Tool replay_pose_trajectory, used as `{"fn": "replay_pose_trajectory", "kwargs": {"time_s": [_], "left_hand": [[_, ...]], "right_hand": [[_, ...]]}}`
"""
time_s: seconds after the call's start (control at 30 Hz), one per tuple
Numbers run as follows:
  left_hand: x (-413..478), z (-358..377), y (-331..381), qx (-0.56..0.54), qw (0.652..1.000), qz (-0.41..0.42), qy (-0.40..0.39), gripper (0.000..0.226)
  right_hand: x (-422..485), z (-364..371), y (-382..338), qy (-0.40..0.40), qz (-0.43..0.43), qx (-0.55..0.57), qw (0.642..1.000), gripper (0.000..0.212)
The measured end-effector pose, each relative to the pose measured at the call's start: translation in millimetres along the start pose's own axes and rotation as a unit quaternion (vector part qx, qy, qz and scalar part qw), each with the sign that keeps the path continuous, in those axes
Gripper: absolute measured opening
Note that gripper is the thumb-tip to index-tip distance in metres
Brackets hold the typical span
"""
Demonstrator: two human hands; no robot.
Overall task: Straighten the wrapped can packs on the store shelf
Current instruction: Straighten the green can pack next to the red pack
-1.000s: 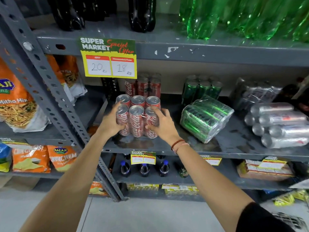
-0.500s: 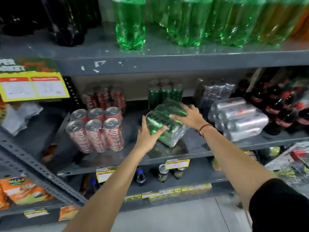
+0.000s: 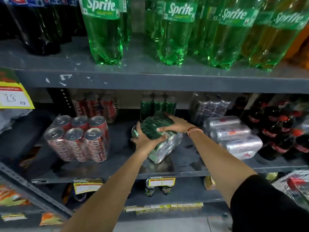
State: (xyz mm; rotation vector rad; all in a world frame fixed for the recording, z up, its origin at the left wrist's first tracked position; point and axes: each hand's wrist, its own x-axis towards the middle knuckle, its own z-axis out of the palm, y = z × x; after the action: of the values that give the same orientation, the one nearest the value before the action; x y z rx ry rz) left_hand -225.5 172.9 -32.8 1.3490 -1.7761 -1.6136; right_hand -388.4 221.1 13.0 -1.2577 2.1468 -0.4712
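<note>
— Grey steel shelving, head view: where does the work sit?
— On the middle shelf (image 3: 120,146), between the upright red can pack (image 3: 76,139) and the silver can pack (image 3: 234,136), which lies on its side. The green can pack (image 3: 164,148) lies tilted, with one end towards the shelf lip.
— And the hands?
— The left hand (image 3: 143,139) curls round the near left end. The right hand (image 3: 177,124) clasps the top, thumb on the near face. Both hold the pack; neither is free.
— How is the step best done?
— Probably by pivoting on the lower edge: lift with the left and steady with the right. Stand the pack on its can bases, square to the lip and short of the loose green cans (image 3: 157,104) behind. Film likely slips, so grip the cans, not slack wrap
</note>
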Motion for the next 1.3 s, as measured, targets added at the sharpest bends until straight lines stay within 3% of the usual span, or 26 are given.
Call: {"fn": "replay_pose_trajectory", "kwargs": {"time_s": [0.2, 0.33, 0.43, 0.6, 0.77, 0.9, 1.07, 1.13, 1.23, 1.3], "left_hand": [[-6.2, -7.9, -4.1, 0.066, 0.991, 0.119, -0.001, 0.131], [-19.2, -13.0, -4.4, 0.155, 0.959, 0.234, -0.045, 0.127], [-23.7, -14.0, -15.6, 0.222, 0.922, 0.317, -0.025, 0.125], [-15.2, -3.7, -45.6, 0.319, 0.857, 0.399, 0.069, 0.129], [-9.5, -5.4, -65.6, 0.405, 0.825, 0.380, 0.105, 0.118], [-20.3, 0.5, -61.8, 0.361, 0.857, 0.353, 0.102, 0.106], [-66.1, 27.8, -40.9, 0.148, 0.938, 0.282, 0.136, 0.098], [-77.4, 51.7, -30.2, 0.080, 0.957, 0.245, 0.136, 0.108], [-75.7, 82.1, -14.6, 0.074, 0.962, 0.233, 0.121, 0.127], [-68.9, 96.2, -7.4, 0.083, 0.969, 0.198, 0.119, 0.135]], "right_hand": [[-27.8, 28.3, 22.2, 0.192, 0.020, 0.077, 0.978, 0.113], [-54.1, 67.4, 35.4, 0.347, -0.016, 0.170, 0.922, 0.106], [-63.0, 96.9, 40.3, 0.407, -0.062, 0.236, 0.880, 0.101], [-64.1, 112.5, 47.3, 0.387, -0.088, 0.268, 0.878, 0.103], [-60.9, 116.8, 56.3, 0.362, -0.076, 0.254, 0.894, 0.096], [-65.1, 105.2, 62.4, 0.355, -0.097, 0.262, 0.892, 0.090], [-60.9, 49.8, 55.5, 0.337, -0.115, 0.347, 0.868, 0.073], [-48.8, 21.7, 45.6, 0.281, -0.115, 0.310, 0.901, 0.071], [-26.8, -0.5, 40.1, 0.162, -0.123, 0.182, 0.962, 0.069], [-17.1, -1.3, 43.3, 0.127, -0.130, 0.095, 0.979, 0.062]]}}
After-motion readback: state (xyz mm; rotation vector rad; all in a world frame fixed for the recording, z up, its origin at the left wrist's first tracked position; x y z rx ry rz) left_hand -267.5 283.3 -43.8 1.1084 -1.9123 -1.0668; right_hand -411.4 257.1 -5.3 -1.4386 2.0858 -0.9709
